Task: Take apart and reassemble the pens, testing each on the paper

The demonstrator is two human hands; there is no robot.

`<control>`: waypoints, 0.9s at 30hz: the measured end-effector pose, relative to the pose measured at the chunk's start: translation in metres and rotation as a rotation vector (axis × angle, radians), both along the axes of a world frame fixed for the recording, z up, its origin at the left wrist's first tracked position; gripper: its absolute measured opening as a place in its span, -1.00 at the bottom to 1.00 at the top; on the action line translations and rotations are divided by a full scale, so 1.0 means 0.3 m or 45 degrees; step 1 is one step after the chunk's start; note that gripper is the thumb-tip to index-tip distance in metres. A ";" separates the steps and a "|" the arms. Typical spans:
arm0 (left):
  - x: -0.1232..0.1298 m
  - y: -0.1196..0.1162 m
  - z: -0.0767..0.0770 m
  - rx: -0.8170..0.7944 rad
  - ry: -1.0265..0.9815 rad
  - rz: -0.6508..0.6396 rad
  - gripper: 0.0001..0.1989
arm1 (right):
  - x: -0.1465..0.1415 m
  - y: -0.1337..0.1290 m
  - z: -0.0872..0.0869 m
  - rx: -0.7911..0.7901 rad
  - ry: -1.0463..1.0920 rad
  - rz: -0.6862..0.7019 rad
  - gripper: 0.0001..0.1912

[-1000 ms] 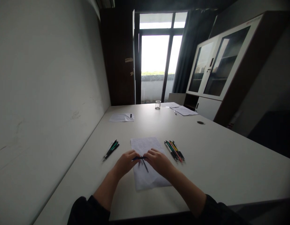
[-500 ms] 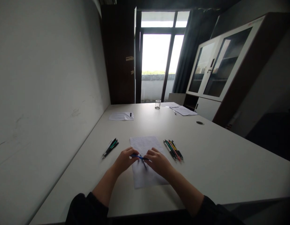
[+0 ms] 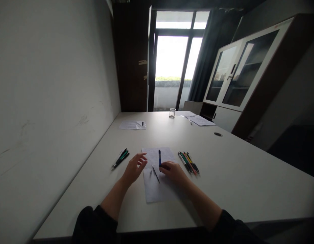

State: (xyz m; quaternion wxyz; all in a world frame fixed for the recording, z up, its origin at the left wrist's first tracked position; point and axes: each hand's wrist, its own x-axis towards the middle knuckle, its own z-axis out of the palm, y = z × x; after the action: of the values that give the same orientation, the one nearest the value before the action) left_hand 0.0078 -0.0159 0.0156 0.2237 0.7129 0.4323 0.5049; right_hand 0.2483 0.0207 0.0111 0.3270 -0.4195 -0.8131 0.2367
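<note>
Pinched in my right hand is a blue pen barrel, held upright above a sheet of paper with writing on it. My left hand is empty, its fingers apart, over the left edge of the sheet. Between the hands, a thin dark pen refill lies slanted on the paper. Beside it is a small pen tip piece, too small to make out well. Left of my left hand lies a bunch of pens, and a second group of pens lies right of the paper.
Toward the far end of the white table stand a clear glass and some stacked papers with a pen. Another sheet lies at the far left. A round cable hole is at the right. A wall borders the left side.
My left hand has let go of the blue pen and drawn back, its fingers spreading. The right hand has turned the pen from lying sideways to upright. The refill stays on the paper.
</note>
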 end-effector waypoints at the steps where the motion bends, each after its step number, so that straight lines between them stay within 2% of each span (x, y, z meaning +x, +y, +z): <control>1: 0.000 0.000 0.000 0.005 0.015 0.002 -0.70 | -0.002 -0.001 0.002 -0.011 0.001 0.000 -0.86; 7: -0.003 -0.003 0.004 0.021 0.094 0.015 -0.76 | -0.005 -0.006 0.008 -0.017 0.009 0.004 -0.85; 19: 0.003 -0.002 0.005 0.033 0.060 -0.006 -0.77 | 0.001 -0.012 0.007 0.172 0.249 0.040 -0.82; 21: 0.004 -0.002 0.007 0.008 0.029 -0.040 -0.74 | 0.001 -0.017 0.009 0.217 0.226 0.072 -0.82; 25: 0.007 0.000 -0.002 -0.104 -0.106 -0.127 -0.52 | 0.001 -0.022 0.003 0.293 0.126 0.136 -0.82; 27: 0.009 0.001 -0.008 -0.179 -0.156 -0.173 -0.52 | 0.002 -0.020 -0.003 0.341 0.075 0.143 -0.83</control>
State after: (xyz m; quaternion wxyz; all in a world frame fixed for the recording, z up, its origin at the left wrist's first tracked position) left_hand 0.0104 -0.0156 0.0132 0.3328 0.6908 0.4028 0.4998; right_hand 0.2487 0.0146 0.0101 0.3901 -0.3186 -0.8496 0.1563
